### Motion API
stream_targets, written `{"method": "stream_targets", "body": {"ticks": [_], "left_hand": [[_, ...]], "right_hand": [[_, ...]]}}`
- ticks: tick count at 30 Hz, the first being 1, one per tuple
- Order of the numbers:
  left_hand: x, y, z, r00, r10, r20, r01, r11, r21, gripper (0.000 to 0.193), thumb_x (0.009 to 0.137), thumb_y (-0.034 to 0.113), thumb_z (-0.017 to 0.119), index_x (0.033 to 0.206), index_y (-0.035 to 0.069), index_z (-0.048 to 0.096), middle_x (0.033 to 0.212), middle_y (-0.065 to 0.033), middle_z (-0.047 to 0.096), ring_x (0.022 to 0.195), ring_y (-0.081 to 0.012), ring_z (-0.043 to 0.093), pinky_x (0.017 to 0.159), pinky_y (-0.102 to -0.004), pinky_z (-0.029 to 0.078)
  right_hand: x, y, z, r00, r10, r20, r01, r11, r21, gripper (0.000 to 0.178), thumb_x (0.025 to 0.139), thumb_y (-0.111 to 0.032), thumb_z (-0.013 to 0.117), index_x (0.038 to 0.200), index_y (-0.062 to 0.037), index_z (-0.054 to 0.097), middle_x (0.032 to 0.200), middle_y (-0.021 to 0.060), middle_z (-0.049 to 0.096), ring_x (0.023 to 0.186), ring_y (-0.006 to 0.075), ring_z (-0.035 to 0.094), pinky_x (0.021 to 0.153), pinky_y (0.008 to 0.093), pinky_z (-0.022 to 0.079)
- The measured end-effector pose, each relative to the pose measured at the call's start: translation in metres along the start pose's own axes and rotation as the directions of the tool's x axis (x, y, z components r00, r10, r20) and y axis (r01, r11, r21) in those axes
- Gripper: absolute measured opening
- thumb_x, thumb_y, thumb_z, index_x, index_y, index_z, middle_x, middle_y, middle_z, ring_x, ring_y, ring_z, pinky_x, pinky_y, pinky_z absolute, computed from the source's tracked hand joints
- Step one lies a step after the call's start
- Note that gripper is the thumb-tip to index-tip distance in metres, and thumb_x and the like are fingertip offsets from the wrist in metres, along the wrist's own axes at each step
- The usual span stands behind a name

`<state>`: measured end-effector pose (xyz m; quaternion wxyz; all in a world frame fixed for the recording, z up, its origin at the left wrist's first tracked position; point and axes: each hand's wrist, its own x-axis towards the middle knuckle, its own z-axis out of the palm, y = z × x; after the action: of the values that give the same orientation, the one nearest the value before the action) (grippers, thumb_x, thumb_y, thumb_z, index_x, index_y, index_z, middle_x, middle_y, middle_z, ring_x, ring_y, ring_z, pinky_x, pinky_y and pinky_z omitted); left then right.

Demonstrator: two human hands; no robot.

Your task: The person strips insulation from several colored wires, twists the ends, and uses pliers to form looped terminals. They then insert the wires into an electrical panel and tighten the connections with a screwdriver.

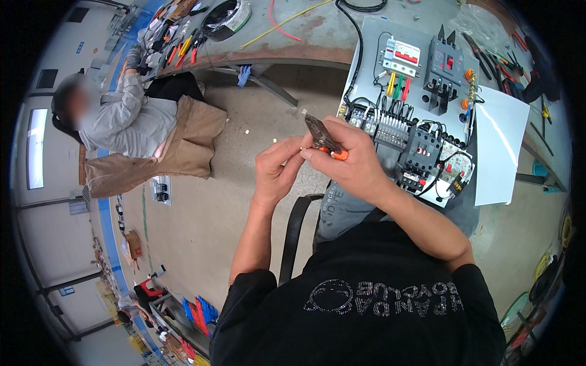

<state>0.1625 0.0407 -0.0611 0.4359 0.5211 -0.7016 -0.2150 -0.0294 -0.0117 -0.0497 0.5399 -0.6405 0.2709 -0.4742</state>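
My right hand (351, 160) is closed round a pair of pliers (318, 132) with a dark head and orange handles, its jaws pointing up and away from me. Close beside it, the fingertips of my left hand (278, 168) are pinched together. A tiny pale piece (303, 148) shows at those fingertips, too small to name. Both hands are held over the floor, left of a mounting panel (372, 46) that leans at the bench. The panel carries a large black circuit breaker (444, 64), a smaller white breaker (401, 56), a contactor (421, 145) and a terminal strip (390, 132).
A white sheet (499, 152) stands right of the panel. On the workbench (317, 30) lie a cable coil (227, 19), a yellow wire (284, 23) and several hand tools (183, 47). A co-worker (131, 110) sits at the left. A chair armrest (293, 238) is beside me.
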Motion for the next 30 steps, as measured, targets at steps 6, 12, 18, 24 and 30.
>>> {"method": "stream_targets", "body": {"ticks": [6, 12, 18, 24, 30], "left_hand": [[0.001, 0.005, 0.0, 1.0, 0.001, 0.012, -0.002, 0.999, 0.043, 0.029, 0.091, -0.001, 0.074, 0.12, 0.004, 0.077, 0.104, -0.012, 0.078, 0.092, -0.0232, 0.075, 0.08, -0.0318, 0.057], [-0.001, 0.001, 0.005, 0.999, 0.044, 0.008, -0.044, 0.997, 0.058, 0.026, 0.089, -0.003, 0.073, 0.114, 0.004, 0.077, 0.102, -0.012, 0.078, 0.092, -0.0265, 0.075, 0.081, -0.0344, 0.058], [0.03, 0.008, -0.011, 0.986, 0.136, 0.095, -0.139, 0.99, 0.032, 0.021, 0.09, 0.0, 0.072, 0.111, 0.003, 0.074, 0.101, -0.014, 0.075, 0.09, -0.0304, 0.074, 0.077, -0.0372, 0.057], [0.112, 0.029, -0.056, 0.939, 0.342, 0.044, -0.345, 0.937, 0.058, 0.025, 0.092, -0.001, 0.07, 0.116, 0.001, 0.073, 0.102, -0.0133, 0.076, 0.093, -0.0293, 0.074, 0.081, -0.0358, 0.057], [0.144, 0.039, -0.078, 0.916, 0.396, -0.06, -0.396, 0.918, 0.024, 0.026, 0.094, -0.001, 0.067, 0.119, 0.004, 0.073, 0.095, -0.0141, 0.074, 0.088, -0.0278, 0.073, 0.079, -0.0344, 0.056]], "right_hand": [[-0.001, 0.004, 0.001, 1.0, -0.006, -0.002, 0.006, 1.0, 0.03, 0.018, 0.089, -0.011, 0.075, 0.101, 0.0013, 0.07, 0.084, 0.0077, 0.058, 0.073, 0.0158, 0.056, 0.065, 0.0308, 0.045], [-0.007, 0.003, -0.006, 0.998, 0.056, 0.037, -0.058, 0.997, 0.055, 0.014, 0.089, -0.009, 0.076, 0.099, -0.0006, 0.07, 0.086, 0.0032, 0.056, 0.075, 0.0125, 0.053, 0.066, 0.029, 0.043], [0.002, -0.021, -0.015, 0.972, 0.23, 0.058, -0.237, 0.941, 0.24, 0.013, 0.091, -0.006, 0.078, 0.099, -0.0018, 0.07, 0.088, -0.0016, 0.06, 0.073, 0.006, 0.055, 0.063, 0.0239, 0.044], [0.074, -0.07, -0.017, 0.998, 0.028, 0.053, -0.033, 0.994, 0.1, 0.012, 0.094, -0.008, 0.076, 0.102, -0.0039, 0.069, 0.079, -0.004, 0.062, 0.066, 0.0031, 0.055, 0.057, 0.0221, 0.044], [0.116, -0.091, -0.01, 0.988, -0.122, 0.094, 0.114, 0.989, 0.09, 0.012, 0.093, -0.01, 0.077, 0.101, -0.0038, 0.07, 0.076, -0.0028, 0.063, 0.06, 0.004, 0.054, 0.052, 0.023, 0.041]]}}
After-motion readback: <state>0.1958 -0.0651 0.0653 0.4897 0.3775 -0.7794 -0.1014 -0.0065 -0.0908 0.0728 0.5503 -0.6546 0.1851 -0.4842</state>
